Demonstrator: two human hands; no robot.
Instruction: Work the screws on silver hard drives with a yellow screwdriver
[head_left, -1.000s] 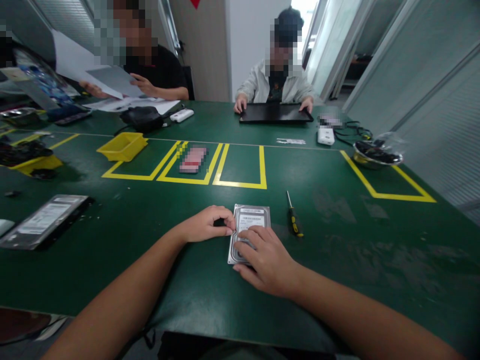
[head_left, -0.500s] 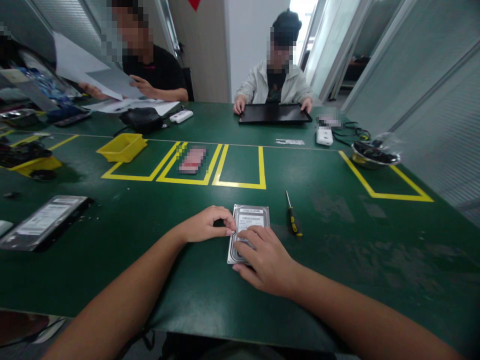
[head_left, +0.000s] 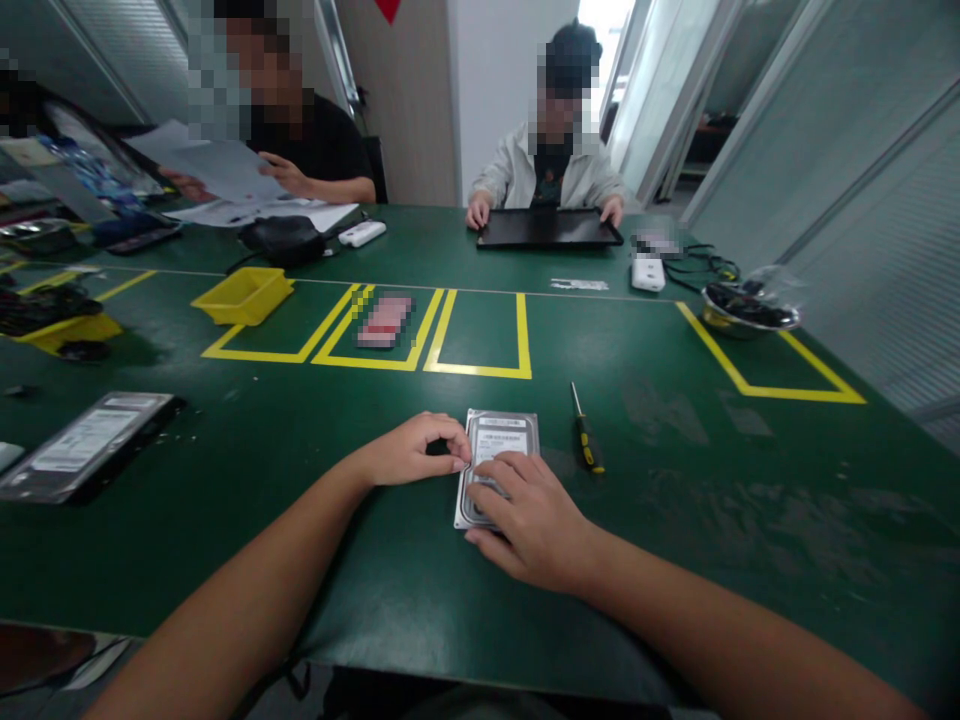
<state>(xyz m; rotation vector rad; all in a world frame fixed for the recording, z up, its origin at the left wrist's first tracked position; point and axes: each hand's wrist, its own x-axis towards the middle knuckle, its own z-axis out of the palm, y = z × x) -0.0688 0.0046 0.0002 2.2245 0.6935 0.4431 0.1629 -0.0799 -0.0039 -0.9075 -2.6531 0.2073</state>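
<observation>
A silver hard drive (head_left: 501,430) with a white printed label lies flat on the green table in front of me. My left hand (head_left: 420,448) is at its left edge, thumb and index finger closed in a pinch; whatever may be between the tips is too small to name. Across the lower right part of the drive rests my right hand (head_left: 529,515), its fingers spread over the label and its thumb by the near edge, hiding that part. A screwdriver (head_left: 588,440) with a black and yellow handle lies to the right, apart from both hands.
Another hard drive (head_left: 97,440) lies at the left. Farther back are a yellow bin (head_left: 244,295), yellow tape outlines (head_left: 480,370) and a metal bowl (head_left: 750,312) of dark parts. Across the table, one person holds paper sheets (head_left: 217,170), another a black panel (head_left: 551,228).
Both of my hands and the hard drive stay in place. Across the table, the person at the left has lowered the raised paper sheet somewhat.
</observation>
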